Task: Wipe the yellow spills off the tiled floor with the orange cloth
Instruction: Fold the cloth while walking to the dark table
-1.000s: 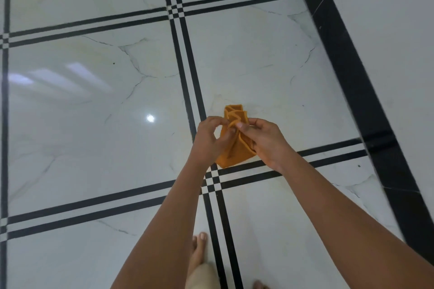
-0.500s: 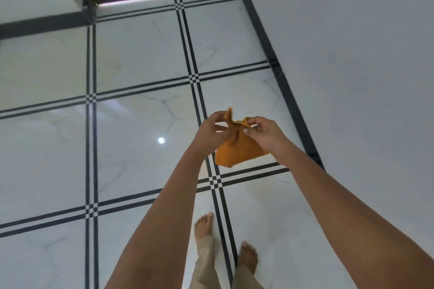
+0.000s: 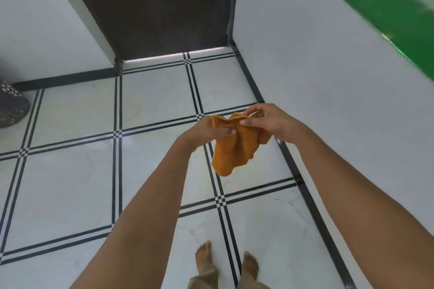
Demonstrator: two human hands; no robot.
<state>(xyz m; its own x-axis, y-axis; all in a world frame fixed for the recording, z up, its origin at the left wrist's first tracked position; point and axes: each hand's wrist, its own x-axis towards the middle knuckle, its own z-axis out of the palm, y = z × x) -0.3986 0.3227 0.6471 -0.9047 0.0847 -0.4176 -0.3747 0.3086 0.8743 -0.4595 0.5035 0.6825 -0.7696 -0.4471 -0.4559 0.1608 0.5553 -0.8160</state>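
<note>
- the person stands barefoot on a glossy white marble-look tiled floor [image 3: 70, 183] crossed by paired black grout stripes; both bare feet [image 3: 203, 257] show at the bottom edge of the view, one on each side of a stripe pair.
- the crumpled orange cloth [image 3: 231, 150] is held up in the air between the two hands, above the floor and not touching it, over the tiles close to the floor's right edge.
- the left hand [image 3: 206, 131] grips the cloth's upper left edge, its fingers [image 3: 225, 132] closed around a bunched fold.
- the right hand [image 3: 273, 122] pinches the cloth's upper right edge, thumb and forefinger pressed together on the fabric, the other fingers curled loosely behind.
- the rest of the cloth hangs down below the hands in soft folds.
- a dark brown door [image 3: 159, 7] stands at the far edge of the floor, with a thin bright line of light under it.
- a plain white wall [image 3: 328, 77] runs along the floor's right edge, bordered by a black skirting strip [image 3: 314, 206].
- a blurred green band [image 3: 387, 7] crosses the wall's upper right corner.
- a dark patterned basket-like object [image 3: 10, 105] sits at the floor's left edge, only partly in view.
- no yellow marks can be made out on the visible tiles.
</note>
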